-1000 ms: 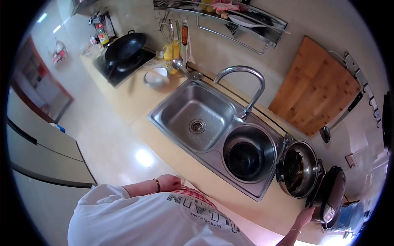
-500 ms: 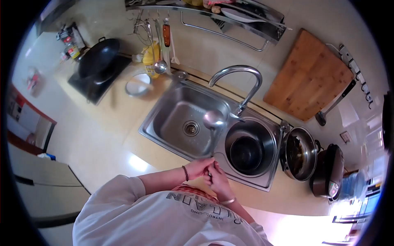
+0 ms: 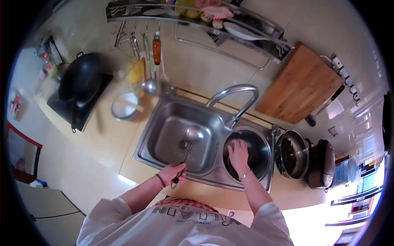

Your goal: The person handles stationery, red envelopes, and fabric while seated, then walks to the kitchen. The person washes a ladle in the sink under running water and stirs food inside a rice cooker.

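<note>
My left hand [image 3: 174, 172] is wrapped round the black handle of a metal ladle [image 3: 194, 134]. The ladle's bowl hangs over the square sink basin [image 3: 164, 115], near its drain. My right hand [image 3: 239, 156] is over the round basin on the right, fingers stretched out, holding nothing that I can see. Below it sits a dark pot [image 3: 256, 153], partly covered by the hand; whether the fingers touch it I cannot tell. The curved chrome faucet [image 3: 236, 92] rises behind the two basins.
A black wok [image 3: 81, 78] rests on the cooktop at left, with a white bowl [image 3: 128, 102] beside it. At right stand a steel pan [image 3: 292, 155] and a dark rice cooker [image 3: 322, 164]. A cutting board [image 3: 301, 84] leans on the wall; utensils hang under the shelf [image 3: 197, 20].
My hands, together at the sink's front edge before, have parted. The left has moved left with the ladle; the right has gone over the round basin. The view has shifted slightly.
</note>
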